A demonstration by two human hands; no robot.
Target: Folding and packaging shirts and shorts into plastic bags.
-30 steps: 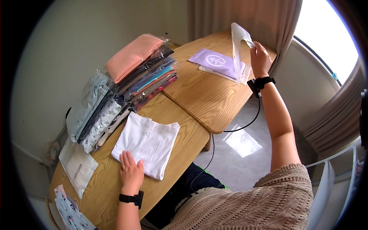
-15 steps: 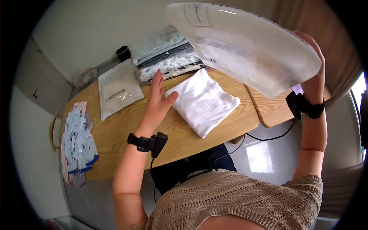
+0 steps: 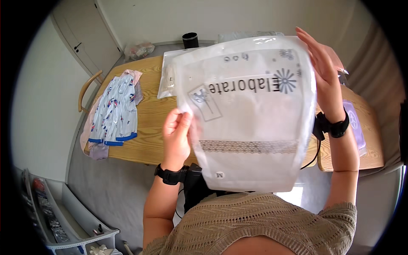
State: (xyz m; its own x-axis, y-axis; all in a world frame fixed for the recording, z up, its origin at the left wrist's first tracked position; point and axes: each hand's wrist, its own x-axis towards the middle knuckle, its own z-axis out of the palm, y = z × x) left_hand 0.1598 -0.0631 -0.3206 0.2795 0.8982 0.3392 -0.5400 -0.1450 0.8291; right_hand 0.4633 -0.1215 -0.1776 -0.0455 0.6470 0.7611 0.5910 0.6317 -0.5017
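Note:
A frosted clear plastic garment bag (image 3: pixel 250 123) with dark printing, a flower pattern and a lace-like band hangs upright before me, above the table's front edge. My left hand (image 3: pixel 177 134) pinches its left edge between thumb and fingers. At the upper right edge, my right hand (image 3: pixel 325 78) lies along the plastic with its fingers stretched out; its thumb is hidden. The bag covers the middle of the table, including where the folded white garment lay.
Striped, flower-printed clothing with blue trim (image 3: pixel 114 110) lies at the table's left end. A second plastic bag (image 3: pixel 168 85) is partly covered. A purple package (image 3: pixel 353 125) sits right, a black bin (image 3: pixel 190 40) behind, a wooden chair (image 3: pixel 83 91) left, and a grey storage bin (image 3: pixel 80 212) lower left.
The bag has come down and toward me, from tilted up at the right to upright in front. My left hand, free before, has taken its left edge. The view has turned left.

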